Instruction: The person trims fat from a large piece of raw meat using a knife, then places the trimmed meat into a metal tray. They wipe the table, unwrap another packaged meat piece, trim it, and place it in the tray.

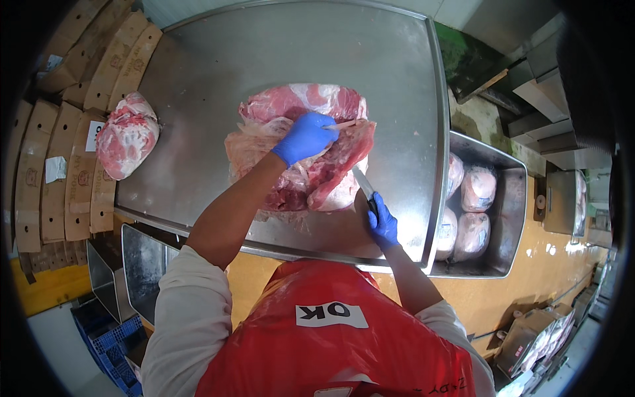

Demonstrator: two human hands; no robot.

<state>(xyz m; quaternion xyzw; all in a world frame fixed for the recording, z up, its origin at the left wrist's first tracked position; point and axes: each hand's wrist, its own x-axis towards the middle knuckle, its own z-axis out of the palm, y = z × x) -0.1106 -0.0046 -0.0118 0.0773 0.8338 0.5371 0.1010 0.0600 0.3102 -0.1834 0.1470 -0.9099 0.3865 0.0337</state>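
A large cut of raw meat (pixel 347 149), pink with white fat, lies on the steel table in front of me, loose clear plastic wrap (pixel 248 149) bunched at its left. Its far part (pixel 304 99) rises behind my hands. My left hand (pixel 307 137), in a blue glove, is closed on the upper edge of a flap of this meat; the fingertips are partly hidden. My right hand (pixel 382 223), also blue-gloved, grips a knife (pixel 362 180) by its dark handle. The blade points up and left, its tip at the meat's right side.
Another piece of meat (pixel 129 135) sits at the steel table's (pixel 370 59) left edge, beside stacked cardboard boxes (pixel 66 172). A steel tub (pixel 509 218) with several wrapped meat pieces (pixel 477 188) adjoins the right edge. Metal bins (pixel 142 264) stand at the lower left near blue crates (pixel 122 357).
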